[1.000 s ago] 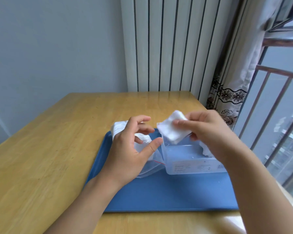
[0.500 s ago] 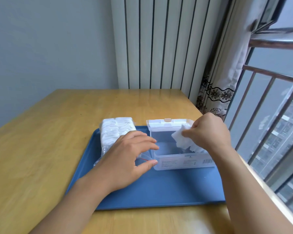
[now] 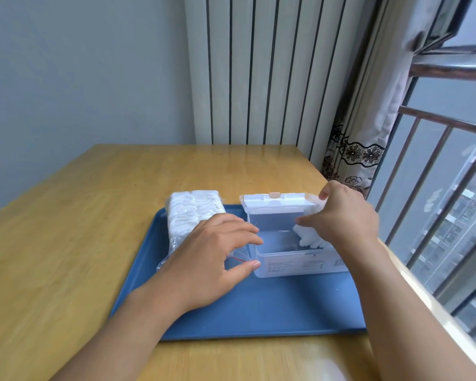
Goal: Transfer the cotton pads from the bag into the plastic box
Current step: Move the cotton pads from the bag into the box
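Now, going from the left, one clear bag (image 3: pixel 188 218) full of white cotton pads lies on a blue tray (image 3: pixel 259 312), which sits on a wooden table (image 3: pixel 66 229). The pads inside are packed too tight to count. The left hand (image 3: pixel 212 259) is over the near end of the bag. Its fingers are spread and only a little bent, and its thumb is stretched out just beside the box. I cannot tell if the fingertips touch the bag's open end, because the hand hides it.

Next comes one see-through plastic box (image 3: pixel 297 259) with its lid (image 3: pixel 279 200) standing up at the back. A small pile of loose pads (image 3: pixel 308 237) lies in its right side, partly hidden. The right hand (image 3: pixel 344 218) is over that side, fingers loosely out, and it holds nothing I can see. Both arms are cut off at the bottom.
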`<act>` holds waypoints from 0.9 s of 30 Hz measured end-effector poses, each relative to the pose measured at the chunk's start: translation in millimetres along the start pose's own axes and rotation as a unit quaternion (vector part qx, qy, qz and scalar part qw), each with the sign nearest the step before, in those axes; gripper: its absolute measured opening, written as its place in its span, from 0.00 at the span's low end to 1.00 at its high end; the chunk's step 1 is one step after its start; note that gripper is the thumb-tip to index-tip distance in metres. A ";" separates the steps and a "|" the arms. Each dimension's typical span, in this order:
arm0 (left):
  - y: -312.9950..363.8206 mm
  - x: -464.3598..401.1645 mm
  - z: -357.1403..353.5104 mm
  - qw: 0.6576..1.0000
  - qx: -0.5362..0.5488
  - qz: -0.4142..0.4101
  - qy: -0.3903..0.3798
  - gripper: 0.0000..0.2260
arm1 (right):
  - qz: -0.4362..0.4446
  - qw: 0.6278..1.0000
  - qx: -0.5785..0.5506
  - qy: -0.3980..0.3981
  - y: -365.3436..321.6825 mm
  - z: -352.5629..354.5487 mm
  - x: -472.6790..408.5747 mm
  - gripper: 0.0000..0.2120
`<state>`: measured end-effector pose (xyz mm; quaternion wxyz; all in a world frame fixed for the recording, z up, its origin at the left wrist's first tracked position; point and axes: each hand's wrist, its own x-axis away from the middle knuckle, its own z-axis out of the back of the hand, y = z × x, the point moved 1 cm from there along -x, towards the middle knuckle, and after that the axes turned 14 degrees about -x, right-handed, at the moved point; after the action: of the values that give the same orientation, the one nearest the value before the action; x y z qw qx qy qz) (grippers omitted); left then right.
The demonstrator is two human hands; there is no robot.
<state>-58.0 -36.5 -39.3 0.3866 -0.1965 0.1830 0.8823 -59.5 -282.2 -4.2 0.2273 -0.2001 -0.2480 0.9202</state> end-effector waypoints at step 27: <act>-45.7 10.1 48.9 0.983 0.038 0.175 0.032 0.20 | 0.454 0.890 -0.037 -0.018 -69.3 -51.3 91.6 0.11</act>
<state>-39.8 21.9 -10.2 0.2272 -0.1742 0.2602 0.9221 -87.5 -162.5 -30.5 -0.2277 -0.2826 -0.1684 0.9165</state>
